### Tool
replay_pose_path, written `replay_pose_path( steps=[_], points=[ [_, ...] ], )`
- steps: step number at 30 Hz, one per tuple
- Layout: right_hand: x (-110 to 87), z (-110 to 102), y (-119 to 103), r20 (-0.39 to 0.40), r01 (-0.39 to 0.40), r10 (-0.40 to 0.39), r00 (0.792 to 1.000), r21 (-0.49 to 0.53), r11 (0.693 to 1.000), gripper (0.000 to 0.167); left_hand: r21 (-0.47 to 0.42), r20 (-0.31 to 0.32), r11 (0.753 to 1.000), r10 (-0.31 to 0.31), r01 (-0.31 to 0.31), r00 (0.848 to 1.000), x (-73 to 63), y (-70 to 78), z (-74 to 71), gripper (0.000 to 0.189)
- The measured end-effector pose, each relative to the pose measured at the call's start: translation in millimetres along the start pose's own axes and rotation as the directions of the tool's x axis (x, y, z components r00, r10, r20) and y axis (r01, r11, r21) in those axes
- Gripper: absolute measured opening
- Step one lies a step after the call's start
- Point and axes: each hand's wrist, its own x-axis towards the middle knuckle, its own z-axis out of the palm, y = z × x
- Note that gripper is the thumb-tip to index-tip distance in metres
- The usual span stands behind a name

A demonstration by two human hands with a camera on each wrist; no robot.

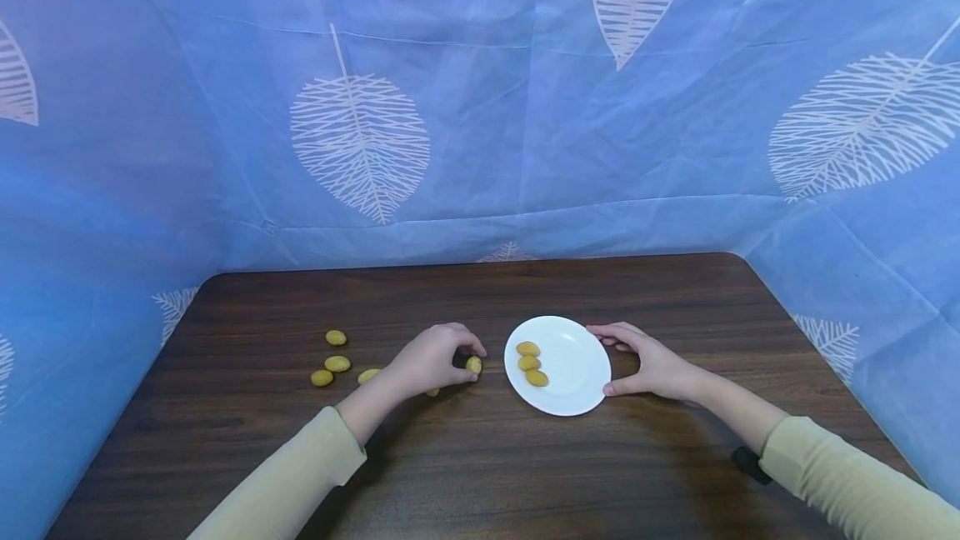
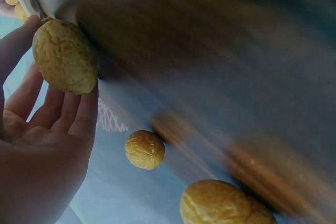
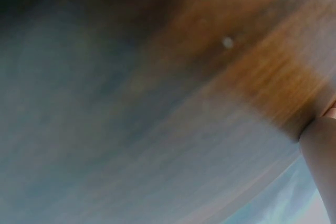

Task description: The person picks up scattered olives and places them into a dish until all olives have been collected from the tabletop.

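My left hand (image 1: 435, 361) pinches a small yellow, wrinkled, oval fruit (image 1: 473, 365) between thumb and fingers, low over the table just left of the plate. In the left wrist view this fruit (image 2: 65, 56) sits between the thumb and the fingertips. A round white plate (image 1: 577, 373) lies flat, with three similar fruits (image 1: 528, 362) in a column on its left side. At the plate's right rim, my right hand (image 1: 652, 365) holds the edge, thumb in front and fingers behind. The right wrist view catches only a sliver of that hand (image 3: 321, 150).
More yellow fruits (image 1: 337, 364) lie loose at the left of the dark wooden table (image 1: 480, 473), some partly hidden by the left wrist. Under the right sleeve cuff shows a black object (image 1: 750, 465). A blue leaf-patterned cloth (image 1: 480, 123) stands behind the table and along its sides.
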Motion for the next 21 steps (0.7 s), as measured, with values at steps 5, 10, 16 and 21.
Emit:
replay_pose_path(
  steps=[5, 10, 16, 21],
  points=[
    [-0.3, -0.3, -0.4, -0.002, 0.009, -0.009, 1.0, 0.008, 1.0, 0.086, 0.011, -0.007, 1.0, 0.009, -0.009, 1.0, -0.5, -0.4, 0.1, 0.024],
    [-0.5, -0.4, -1.1, -0.004, 0.016, -0.016, 1.0, 0.012, 1.0, 0.086, 0.016, -0.006, 1.0, 0.009, -0.008, 1.0, 0.4, -1.2, 0.7, 0.022],
    [-0.6, -0.4, -1.0, -0.004, 0.02, -0.02, 1.0, 0.013, 1.0, 0.086, 0.014, -0.002, 1.0, 0.0, 0.0, 1.0, -0.4, -0.4, -0.9, 0.021],
    [-0.3, -0.3, 0.1, -0.003, 0.031, -0.031, 1.0, 0.028, 0.999, 0.086, -0.006, -0.021, 1.0, -0.011, 0.011, 1.0, 1.1, 0.4, -3.1, 0.02]
  ],
)
